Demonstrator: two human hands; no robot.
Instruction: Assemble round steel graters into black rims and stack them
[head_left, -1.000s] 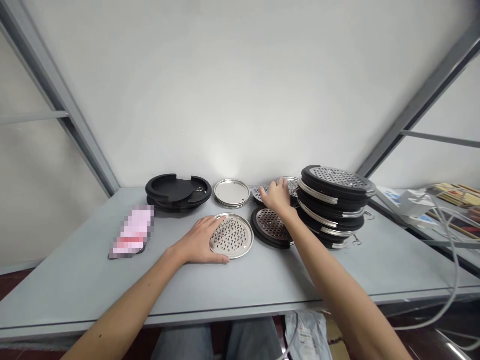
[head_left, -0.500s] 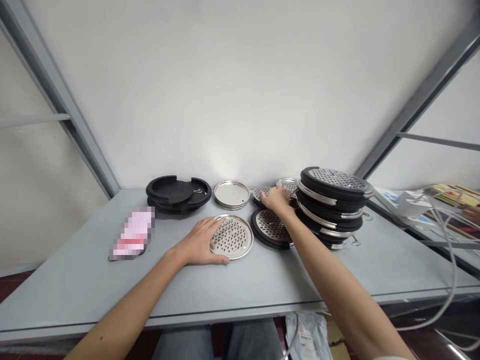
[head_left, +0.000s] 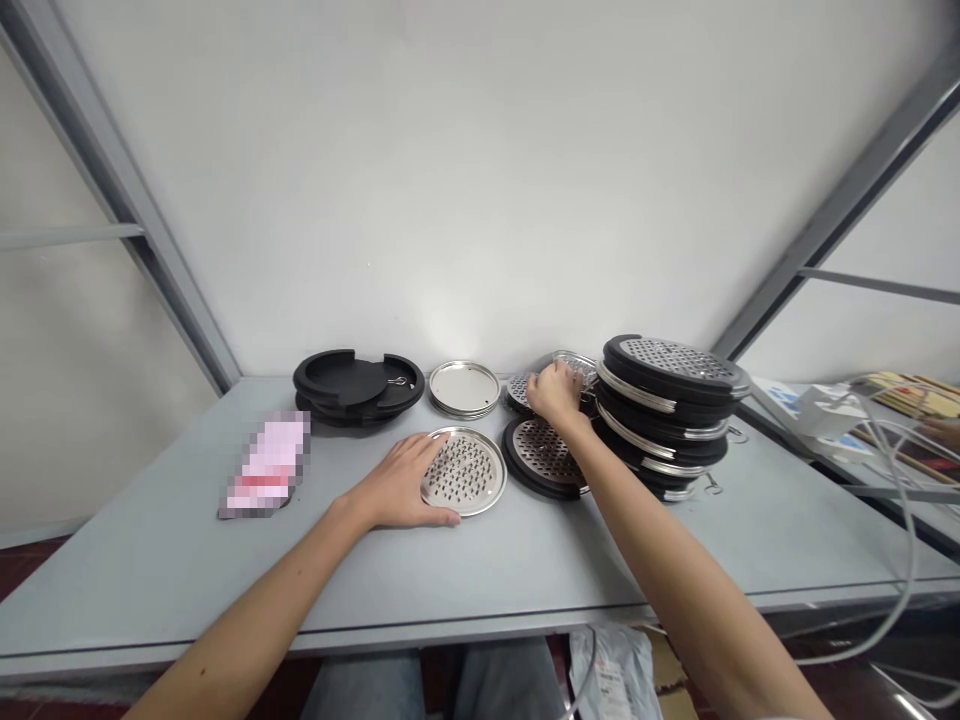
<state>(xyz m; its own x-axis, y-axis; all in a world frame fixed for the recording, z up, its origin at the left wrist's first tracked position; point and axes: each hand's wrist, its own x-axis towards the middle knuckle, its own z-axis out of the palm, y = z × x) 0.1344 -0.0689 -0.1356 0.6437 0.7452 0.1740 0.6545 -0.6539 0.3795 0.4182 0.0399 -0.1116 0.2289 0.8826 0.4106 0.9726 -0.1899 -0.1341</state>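
My left hand point(head_left: 409, 485) spans a round metal grater plate point(head_left: 466, 472) lying on the table, with its fingers at the far rim and its thumb at the near rim. My right hand point(head_left: 556, 393) reaches to the back and pinches another grater disc point(head_left: 576, 366), which is tilted up at its far side; the fingertips are partly hidden. Left of that hand lies a further grater disc point(head_left: 517, 388) in a dark rim. Below the right wrist is a grater disc in a black holder point(head_left: 536, 452). Plain metal discs point(head_left: 465, 385) are stacked behind my left hand.
On the right stands a tall, uneven stack of black holders with grater discs point(head_left: 667, 415). Black round trays point(head_left: 352, 385) sit at the back left, near a blurred pink phone-shaped item point(head_left: 266, 465). A white cable point(head_left: 907, 530) hangs at the right, by a neighbouring table.
My right hand has shifted slightly right, and the grater disc at its fingers has tilted up. My left hand stays on its plate.
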